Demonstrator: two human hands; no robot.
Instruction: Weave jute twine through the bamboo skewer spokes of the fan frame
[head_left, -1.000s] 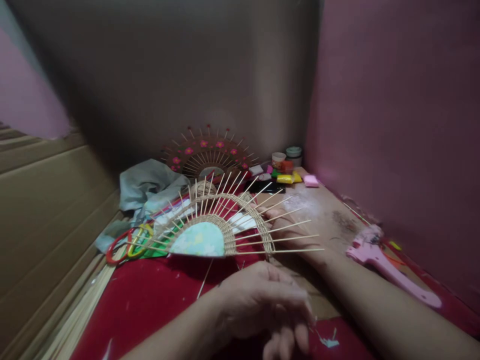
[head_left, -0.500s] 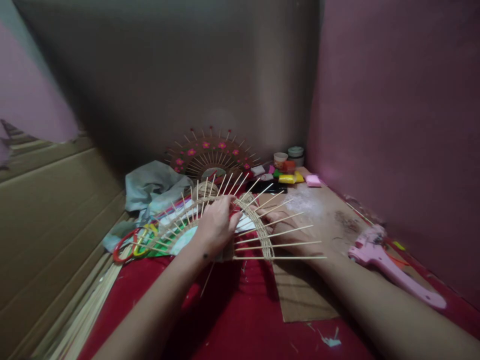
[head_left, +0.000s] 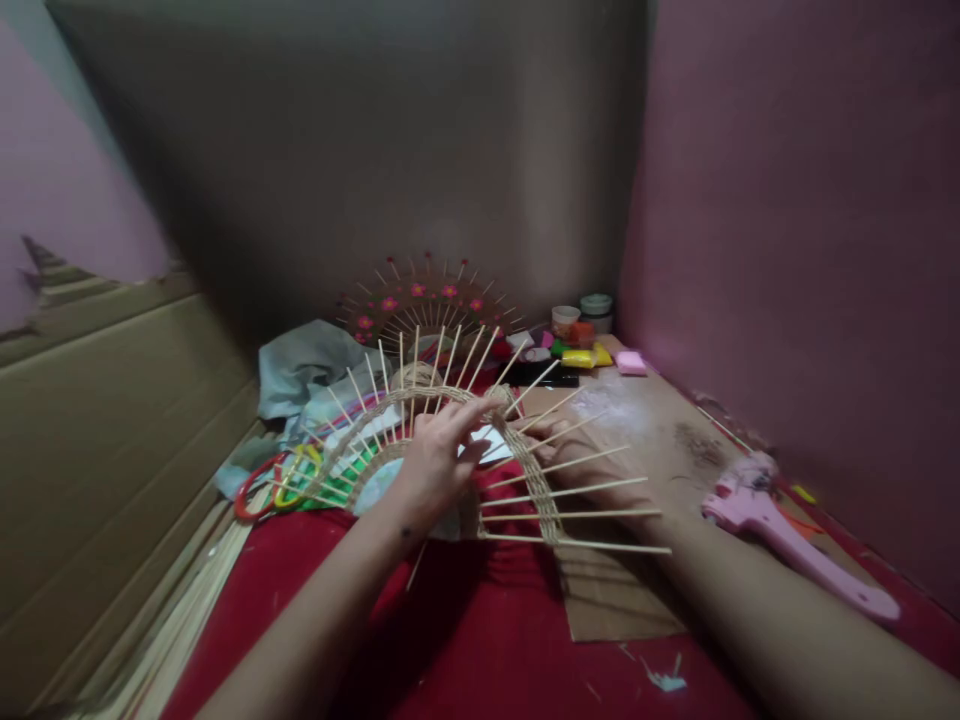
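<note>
A half-round fan frame point(head_left: 537, 484) of thin wooden sticks, with a band of twine woven through them, stands tilted before me. My left hand point(head_left: 435, 460) is at the near side of the frame, its index finger stretched across to the woven band and its thumb apart. Behind the sticks on the right, my right hand point(head_left: 559, 450) is curled against the frame; the sticks partly cover its fingers. A pale round piece point(head_left: 375, 485) shows at the fan's inner arc. Just behind the band lies a ball of twine point(head_left: 416, 376).
A finished fan with pink flowers point(head_left: 418, 291) leans on the back wall. Scissors with red and yellow handles point(head_left: 255, 488) lie left, near a grey cloth point(head_left: 311, 365). Clay packs point(head_left: 577, 359) and tubs point(head_left: 596, 310) stand behind. A pink glue gun point(head_left: 787, 530) rests right, on cardboard.
My left index finger has stretched out along the band, and the thumb has come away from it. The frame has tilted slightly, its right sticks now lower.
</note>
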